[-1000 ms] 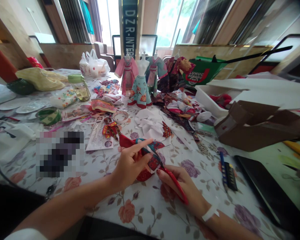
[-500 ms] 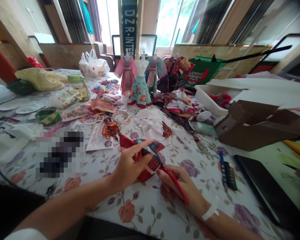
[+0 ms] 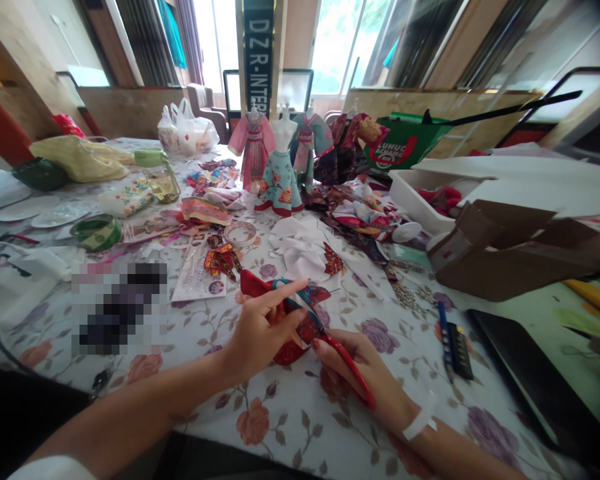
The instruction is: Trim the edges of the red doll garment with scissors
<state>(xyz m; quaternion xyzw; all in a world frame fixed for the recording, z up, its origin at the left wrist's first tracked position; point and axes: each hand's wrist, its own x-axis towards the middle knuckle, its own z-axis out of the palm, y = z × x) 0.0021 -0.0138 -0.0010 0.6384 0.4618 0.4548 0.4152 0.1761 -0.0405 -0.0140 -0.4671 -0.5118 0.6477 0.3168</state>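
A folded piece of red and blue patterned fabric [image 3: 316, 293] is pinched in my left hand [image 3: 263, 327], the forefinger stretched along it and the thumb below. My right hand [image 3: 353, 357] grips red-handled scissors [image 3: 353, 373], whose dark blades meet the fabric's lower right edge. How far the blades are apart I cannot make out. Just beyond my hands lies crumpled white cloth [image 3: 300, 247] with an orange and dark patterned scrap [image 3: 333, 259] on it. Left of that, a patterned ribbon bow [image 3: 221, 259] rests on a card of small beads [image 3: 197, 277].
Dressed doll mannequins [image 3: 253, 143] stand at the back among fabric scraps [image 3: 360, 217]. On the right are a cardboard box [image 3: 485, 260], a blue pen [image 3: 445, 333] and a black tablet-like slab [image 3: 520, 373]. Tape rolls [image 3: 96, 232] and a green-lidded bottle [image 3: 157, 177] stand left on the floral tablecloth [image 3: 254, 423].
The scissors and my right hand have shifted very slightly at the fabric's edge. My left hand keeps nearly the same place and hold.
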